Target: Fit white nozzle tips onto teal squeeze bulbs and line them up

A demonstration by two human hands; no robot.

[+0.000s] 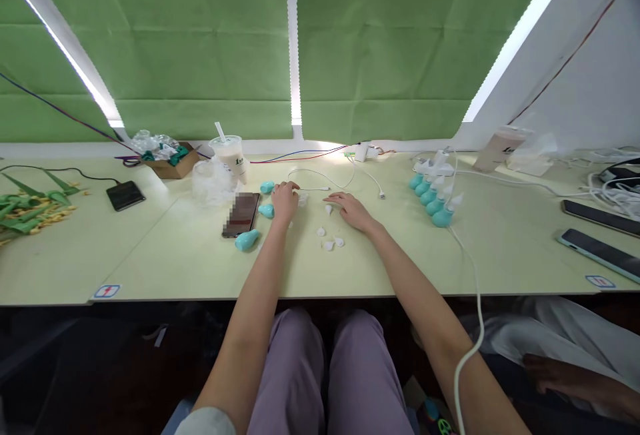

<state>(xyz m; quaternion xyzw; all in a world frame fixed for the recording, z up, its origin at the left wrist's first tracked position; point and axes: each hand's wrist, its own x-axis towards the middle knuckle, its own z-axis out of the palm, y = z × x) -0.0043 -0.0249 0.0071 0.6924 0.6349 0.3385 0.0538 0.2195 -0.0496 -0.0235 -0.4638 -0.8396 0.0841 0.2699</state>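
My left hand (285, 202) rests on the table with fingers lowered and slightly bent, beside a small clear plastic piece (303, 199); I see nothing gripped in it. Close to its left side are small turquoise vases (267, 211), and another turquoise vase (247, 240) lies nearer me. My right hand (351, 210) lies palm down, fingers stretched to the left, near a white petal-shaped piece (329, 209). Several more white petal pieces (329, 246) are scattered between my forearms. A row of turquoise vases (434, 203) with white pieces on top stands to the right.
A phone (241, 214) lies left of my left hand. Behind it stand a drink cup (230, 155) and a plastic bag (213, 182). A white cable (475, 275) hangs over the front edge across my right forearm. Another person's hand (570, 378) is at lower right.
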